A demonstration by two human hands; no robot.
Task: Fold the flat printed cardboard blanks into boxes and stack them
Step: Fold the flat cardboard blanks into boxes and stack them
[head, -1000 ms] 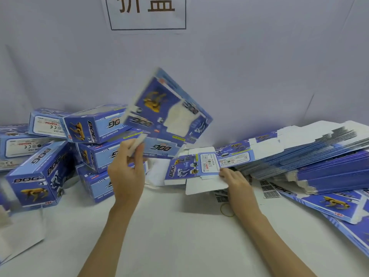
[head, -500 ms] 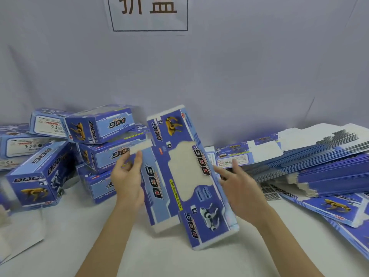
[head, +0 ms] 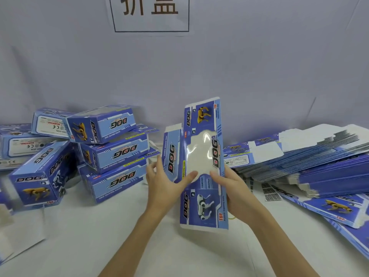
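While the folded boxes (head: 111,154) are sitting heaped at the far left of the white surface (head: 83,236), stacked a few high and leaning against one another, a loose sheet of white paper (head: 20,242) is lying in front of them at the near edge. Moving toward the middle, the left hand (head: 165,186) is gripping the flat printed blank (head: 201,166) on its left side, thumb stretching across the front toward the clear window, fingers (head: 151,168) curling round behind the side panel. The blank is being held upright above the surface, right in the centre, long axis running up and down (yellow dog at the top, white dog at the bottom, "DOG" lettering down both sides). Over to the right hand (head: 233,188) now: it is clamping the blank's right edge, thumb lying on the printed face just under the window, the other fingers hidden behind the card. Further right, the pile of flat blanks (head: 319,158) is fanning out along the surface toward the right edge, with a few more loose blanks (head: 329,206) lying in front of it. Up on the grey backdrop (head: 259,66), a white sign (head: 149,13) with two characters is hanging above it all.
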